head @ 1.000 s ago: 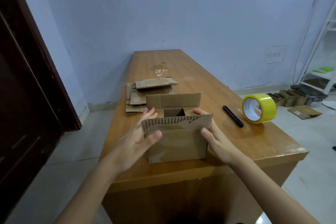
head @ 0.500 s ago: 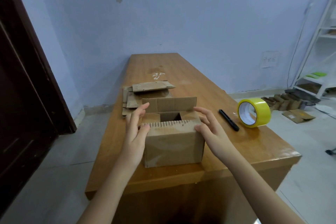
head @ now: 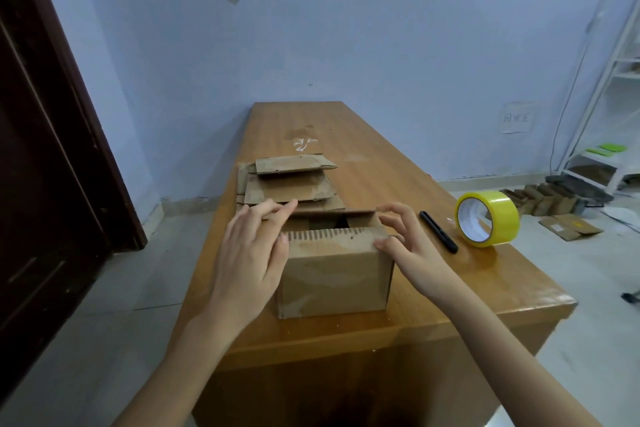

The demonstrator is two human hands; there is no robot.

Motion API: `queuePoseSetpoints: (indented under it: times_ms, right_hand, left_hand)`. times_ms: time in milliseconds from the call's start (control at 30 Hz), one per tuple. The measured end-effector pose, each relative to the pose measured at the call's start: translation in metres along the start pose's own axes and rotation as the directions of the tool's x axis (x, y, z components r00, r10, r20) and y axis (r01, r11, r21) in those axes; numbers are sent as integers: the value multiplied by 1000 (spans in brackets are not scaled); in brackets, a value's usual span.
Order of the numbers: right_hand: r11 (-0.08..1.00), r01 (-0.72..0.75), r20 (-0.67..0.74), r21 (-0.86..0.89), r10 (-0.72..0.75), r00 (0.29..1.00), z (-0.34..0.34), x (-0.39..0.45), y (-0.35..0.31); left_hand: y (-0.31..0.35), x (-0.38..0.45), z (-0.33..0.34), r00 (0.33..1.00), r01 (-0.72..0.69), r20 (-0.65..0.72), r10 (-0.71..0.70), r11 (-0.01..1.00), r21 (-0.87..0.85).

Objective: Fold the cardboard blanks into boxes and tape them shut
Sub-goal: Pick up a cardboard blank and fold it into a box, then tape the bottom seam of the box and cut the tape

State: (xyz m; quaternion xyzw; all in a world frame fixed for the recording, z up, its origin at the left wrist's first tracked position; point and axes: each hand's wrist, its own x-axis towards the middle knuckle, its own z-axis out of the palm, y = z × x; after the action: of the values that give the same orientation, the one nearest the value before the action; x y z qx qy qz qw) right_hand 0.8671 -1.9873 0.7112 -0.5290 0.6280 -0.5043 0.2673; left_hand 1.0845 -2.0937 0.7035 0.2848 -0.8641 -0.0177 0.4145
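A brown cardboard box (head: 334,279) stands near the front edge of the wooden table (head: 485,291). Its near top flap is folded down and its far flap is tipped down over the opening, with a small gap left between them. My left hand (head: 251,253) presses on the box's left top edge, fingers reaching onto the far flap. My right hand (head: 407,244) touches the right top corner, fingers on both flaps. A stack of flat cardboard blanks (head: 289,184) lies just behind the box. A yellow tape roll (head: 486,218) stands on edge to the right.
A black marker (head: 438,230) lies between the box and the tape roll. On the floor at right lie more cardboard pieces (head: 568,225), next to a white shelf (head: 609,163). A dark door (head: 45,156) is at left. The blue wall is behind the table.
The near flap went from upright to folded flat, then the far flap came down over the opening. Both hands moved from the box's front up to its top edges.
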Motion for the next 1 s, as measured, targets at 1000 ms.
queuePoseSetpoints:
  times_ms: [1000]
  right_hand:
    - [803,-545,-698,-242,246,672,-131,26,101]
  left_hand:
    - [10,-1,7,988,110,118,-100,990,-83]
